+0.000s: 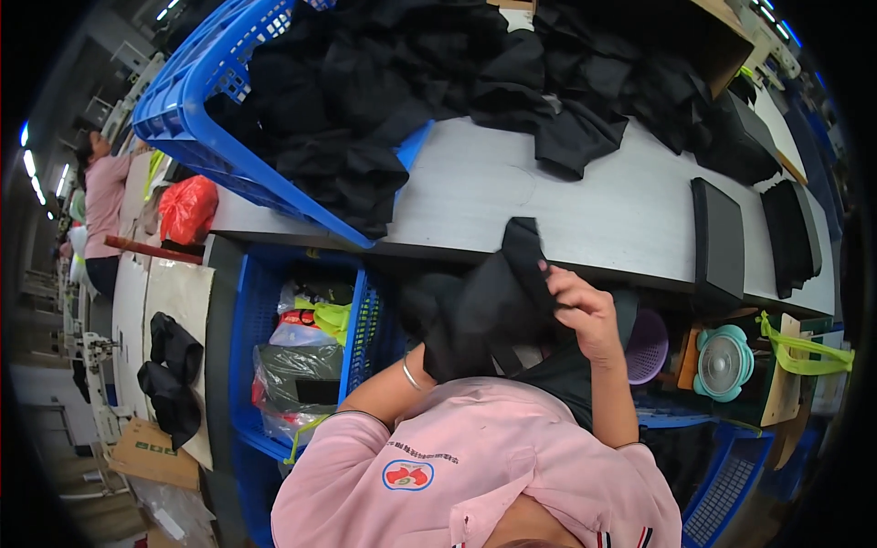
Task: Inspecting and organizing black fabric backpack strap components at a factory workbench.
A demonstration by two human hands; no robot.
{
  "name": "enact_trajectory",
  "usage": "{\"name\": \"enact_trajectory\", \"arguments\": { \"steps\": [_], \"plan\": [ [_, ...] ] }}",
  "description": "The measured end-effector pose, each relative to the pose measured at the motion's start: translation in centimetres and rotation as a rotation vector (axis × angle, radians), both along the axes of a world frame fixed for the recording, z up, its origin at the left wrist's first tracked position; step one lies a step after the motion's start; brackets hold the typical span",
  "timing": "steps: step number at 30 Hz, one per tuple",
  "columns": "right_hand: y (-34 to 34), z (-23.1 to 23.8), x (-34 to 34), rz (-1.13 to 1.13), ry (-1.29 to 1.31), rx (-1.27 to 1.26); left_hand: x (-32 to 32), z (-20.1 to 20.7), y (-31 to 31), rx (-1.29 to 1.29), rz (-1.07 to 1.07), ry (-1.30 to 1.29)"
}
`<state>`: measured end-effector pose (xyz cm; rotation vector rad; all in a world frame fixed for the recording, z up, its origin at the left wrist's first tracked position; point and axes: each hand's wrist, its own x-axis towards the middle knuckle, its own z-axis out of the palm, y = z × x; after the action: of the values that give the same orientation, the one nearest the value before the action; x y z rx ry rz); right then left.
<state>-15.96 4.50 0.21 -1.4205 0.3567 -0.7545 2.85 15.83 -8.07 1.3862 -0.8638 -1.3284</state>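
Observation:
A piece of black fabric (489, 306) hangs in front of my body, just below the near edge of the grey table. With curled fingers, my right hand (585, 309) grips its right edge near the raised upper corner. The left forearm, with a silver bangle at the wrist, reaches into the fabric from the left. Black cloth covers my left hand, so its fingers are hidden. Beyond the table edge, more black fabric pieces (585, 137) lie loosely heaped, some spilling from a tilted blue plastic basket (187, 114).
Black padded blocks (719, 239) stand at the table's right. Left below the table, a blue crate (242, 365) holds plastic-wrapped items. A teal fan (724, 362) and a purple basket (647, 345) sit low right. Another person (105, 201) stands far left, near a red bag (188, 210).

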Motion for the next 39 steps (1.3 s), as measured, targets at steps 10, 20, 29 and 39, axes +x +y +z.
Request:
{"name": "enact_trajectory", "arguments": {
  "steps": [10,20,29,39],
  "plan": [
    [-8.7,3.4,2.7,-0.287,0.273,-0.525,7.7,-0.8,-3.2,0.107,0.01,-0.558],
    [-8.0,-1.3,4.6,-0.742,0.335,-0.578,1.7,1.3,0.9,-0.05,0.247,0.258],
    [1.8,-4.5,6.3,-0.394,0.224,-0.138,0.8,0.7,-5.0,-0.33,0.32,0.349],
    [-5.5,-5.5,5.1,-0.484,0.367,-0.154,1.7,5.6,-1.6,-0.237,0.507,-0.102]
  ]
}}
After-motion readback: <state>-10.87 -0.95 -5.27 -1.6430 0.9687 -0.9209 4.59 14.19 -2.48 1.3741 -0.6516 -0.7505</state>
